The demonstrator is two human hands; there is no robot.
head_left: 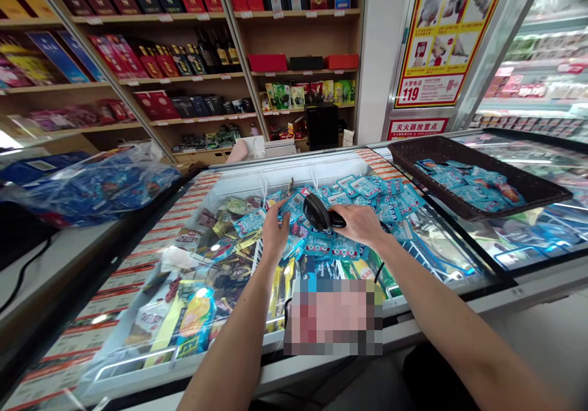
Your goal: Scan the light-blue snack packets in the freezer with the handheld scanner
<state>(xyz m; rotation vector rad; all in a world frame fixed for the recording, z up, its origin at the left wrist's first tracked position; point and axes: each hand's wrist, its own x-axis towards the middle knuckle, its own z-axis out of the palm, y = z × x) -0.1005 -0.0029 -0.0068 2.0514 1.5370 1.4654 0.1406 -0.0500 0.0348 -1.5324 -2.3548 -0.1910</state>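
My right hand (361, 222) is wrapped round the handle of a black barcode scanner (316, 211), its head turned to the left. Just left of the scanner, my left hand (275, 228) pinches a small blue packet (294, 201) at its edge. Under and behind both hands, many similar blue packets (365, 186) lie heaped on the glass top of a chest freezer (220, 181). From beneath my right wrist a black cable (379, 271) hangs down.
A brown plastic tray (546, 192) with more blue packets stands at right. Plastic-wrapped blue packs (105, 184) lie on the left counter. Frozen goods show through the glass. Shelves (193, 16) with boxes and bottles rise behind. A blurred patch covers the near freezer edge.
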